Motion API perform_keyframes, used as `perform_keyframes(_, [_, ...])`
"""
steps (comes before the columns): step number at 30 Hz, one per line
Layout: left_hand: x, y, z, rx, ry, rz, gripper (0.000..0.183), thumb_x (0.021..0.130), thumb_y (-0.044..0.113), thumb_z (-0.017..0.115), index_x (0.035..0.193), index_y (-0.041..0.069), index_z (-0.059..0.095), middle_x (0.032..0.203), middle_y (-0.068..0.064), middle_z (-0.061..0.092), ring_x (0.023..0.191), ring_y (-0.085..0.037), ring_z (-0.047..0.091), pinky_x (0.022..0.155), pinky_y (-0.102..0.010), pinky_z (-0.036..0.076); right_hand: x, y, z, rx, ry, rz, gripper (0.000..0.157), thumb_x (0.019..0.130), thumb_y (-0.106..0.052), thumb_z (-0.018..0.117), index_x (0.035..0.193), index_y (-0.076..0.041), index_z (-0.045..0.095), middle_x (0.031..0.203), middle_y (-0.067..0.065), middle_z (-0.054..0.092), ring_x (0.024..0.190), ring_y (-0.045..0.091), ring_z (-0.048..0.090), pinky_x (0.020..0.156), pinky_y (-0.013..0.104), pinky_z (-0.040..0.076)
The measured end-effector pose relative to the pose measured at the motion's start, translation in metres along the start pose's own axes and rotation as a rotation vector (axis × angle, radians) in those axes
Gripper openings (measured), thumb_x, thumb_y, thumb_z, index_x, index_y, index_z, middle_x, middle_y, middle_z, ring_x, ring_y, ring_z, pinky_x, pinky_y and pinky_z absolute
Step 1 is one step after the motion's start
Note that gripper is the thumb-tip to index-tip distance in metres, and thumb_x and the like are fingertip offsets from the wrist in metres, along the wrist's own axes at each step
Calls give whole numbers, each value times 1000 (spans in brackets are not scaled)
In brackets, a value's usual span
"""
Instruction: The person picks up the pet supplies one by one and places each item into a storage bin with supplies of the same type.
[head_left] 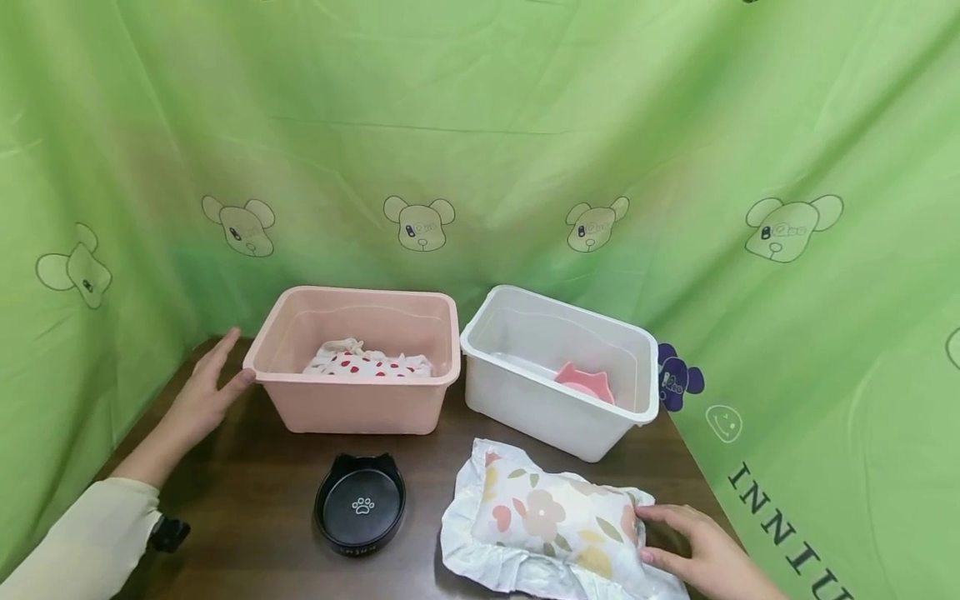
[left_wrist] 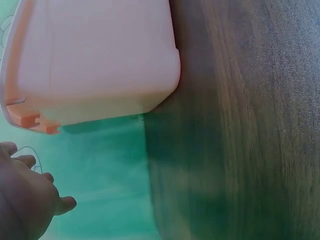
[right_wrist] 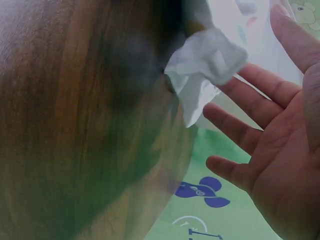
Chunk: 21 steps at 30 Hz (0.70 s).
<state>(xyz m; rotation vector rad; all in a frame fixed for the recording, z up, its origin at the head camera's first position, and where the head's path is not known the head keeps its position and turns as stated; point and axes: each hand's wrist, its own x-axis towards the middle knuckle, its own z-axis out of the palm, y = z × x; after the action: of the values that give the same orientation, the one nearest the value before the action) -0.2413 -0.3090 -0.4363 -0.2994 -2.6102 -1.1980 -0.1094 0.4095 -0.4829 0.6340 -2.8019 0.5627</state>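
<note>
At the left end of the pink bin (head_left: 352, 406), my left hand (head_left: 201, 402) has its fingers spread, close to the rim; whether it touches is unclear. The left wrist view shows that hand (left_wrist: 30, 195) apart from the bin's side (left_wrist: 100, 55). On the right, my right hand (head_left: 701, 550) reaches the edge of a small floral pillow (head_left: 551, 517) with a white ruffle. Its fingers are extended in the right wrist view, the hand (right_wrist: 280, 135) beside the ruffle (right_wrist: 210, 60). Contact cannot be told for certain.
A white strawberry-print cloth item (head_left: 367, 364) lies inside the pink bin. The white bin (head_left: 540, 408) holds a pink cat-eared dish (head_left: 585, 382). A black cat-eared bowl (head_left: 362, 504) stands on the dark wooden table (head_left: 255, 500). Green curtains (head_left: 480, 125) enclose the table.
</note>
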Motion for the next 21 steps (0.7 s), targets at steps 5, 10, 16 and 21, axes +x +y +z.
perform_keyframes(5, [-2,-4,6,-3,-10,-22,82,104,43,57,167,26,6,172,-17,8,154,-52,6,104,-86,15,-3,-5,7,-26,-2,-20,81,68,-45,92,141,-25,63,127,3,71,114,24,63,107,10,27])
perform_keyframes(10, [0,-8,12,-2,-7,-9,87,101,39,65,167,23,10,172,-17,11,154,-50,7,107,-84,16,-5,-12,15,-13,-3,8,93,62,-49,93,143,-17,60,130,16,68,114,43,60,121,49,23])
perform_keyframes(16, [1,-7,17,-41,16,-11,83,102,38,63,166,20,13,170,-21,14,153,-53,10,108,-83,16,0,-19,22,-62,38,91,81,60,-48,94,128,-10,70,120,11,72,109,39,63,95,67,39])
perform_keyframes(21, [2,-4,21,-98,33,-27,80,103,37,60,166,21,14,170,-20,14,153,-53,10,109,-82,15,5,-22,26,-127,139,70,63,57,-39,97,113,-15,78,102,-2,75,96,23,67,92,40,43])
